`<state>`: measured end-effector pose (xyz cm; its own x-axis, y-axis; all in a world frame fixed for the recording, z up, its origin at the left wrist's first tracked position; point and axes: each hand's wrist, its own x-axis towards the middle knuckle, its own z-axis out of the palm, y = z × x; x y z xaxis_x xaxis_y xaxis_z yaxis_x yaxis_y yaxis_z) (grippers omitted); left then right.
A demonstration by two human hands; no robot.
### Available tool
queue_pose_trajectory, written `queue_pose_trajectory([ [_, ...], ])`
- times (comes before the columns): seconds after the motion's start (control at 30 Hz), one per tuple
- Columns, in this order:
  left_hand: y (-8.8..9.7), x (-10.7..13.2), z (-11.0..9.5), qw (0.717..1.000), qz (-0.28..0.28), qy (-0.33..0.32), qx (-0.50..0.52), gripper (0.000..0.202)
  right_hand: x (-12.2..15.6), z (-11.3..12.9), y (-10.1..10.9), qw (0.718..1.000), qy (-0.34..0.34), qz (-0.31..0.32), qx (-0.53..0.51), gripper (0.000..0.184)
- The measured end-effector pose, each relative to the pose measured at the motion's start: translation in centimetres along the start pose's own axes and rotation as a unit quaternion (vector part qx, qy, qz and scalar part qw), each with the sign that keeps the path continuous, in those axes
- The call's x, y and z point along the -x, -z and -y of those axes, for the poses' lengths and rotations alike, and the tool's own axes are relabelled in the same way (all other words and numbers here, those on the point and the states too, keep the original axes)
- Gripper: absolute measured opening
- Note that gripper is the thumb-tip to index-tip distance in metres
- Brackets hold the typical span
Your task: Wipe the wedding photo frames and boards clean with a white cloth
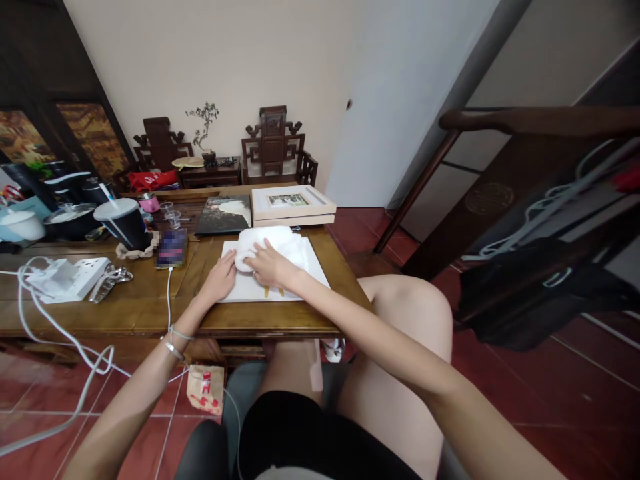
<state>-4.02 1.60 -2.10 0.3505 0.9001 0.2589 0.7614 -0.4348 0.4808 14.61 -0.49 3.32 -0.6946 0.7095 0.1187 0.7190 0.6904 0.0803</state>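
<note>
Head view shows the right hand, fingers spread, on a towel atop a board near the counter's right edge, left hand flat alongside; lopsided pressure might skid the board.

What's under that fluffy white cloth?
A flat white sheet lies under the white cloth, with yellowish marks showing near its front edge. Whatever is on the part that the cloth and right hand cover can't be seen.
</note>
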Motion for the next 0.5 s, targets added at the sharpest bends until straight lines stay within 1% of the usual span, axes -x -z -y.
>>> queue_pose_trajectory([
  [0.07,0.1,0.0,-0.1,1.000,0.010,0.002,-0.008,0.052,2.4,1.2,0.3,0.999,0.031,-0.014,-0.020,0.032],
  [0.17,0.3,0.1,-0.4,0.999,0.022,0.004,-0.023,0.053,6.1,3.0,1.2,0.995,0.073,-0.029,-0.054,0.029],
  [0.23,0.3,0.1,-0.6,0.999,0.026,0.004,-0.030,0.053,7.7,3.6,1.9,0.994,0.081,-0.029,-0.072,0.028],
  [0.27,0.4,0.1,-0.6,0.999,0.026,0.005,-0.030,0.053,8.0,3.6,2.2,0.993,0.079,-0.028,-0.078,0.029],
  [0.3,0.3,0.1,-0.6,0.999,0.024,0.006,-0.029,0.053,8.0,3.4,2.4,0.994,0.071,-0.028,-0.081,0.030],
  [0.37,0.3,0.1,-0.6,1.000,0.016,0.009,-0.019,0.053,7.0,2.5,2.5,0.996,0.039,-0.031,-0.077,0.032],
  [0.5,0.3,0.2,-0.5,1.000,-0.015,0.008,0.024,0.050,2.7,0.3,2.4,0.997,-0.067,-0.020,-0.041,0.035],
])
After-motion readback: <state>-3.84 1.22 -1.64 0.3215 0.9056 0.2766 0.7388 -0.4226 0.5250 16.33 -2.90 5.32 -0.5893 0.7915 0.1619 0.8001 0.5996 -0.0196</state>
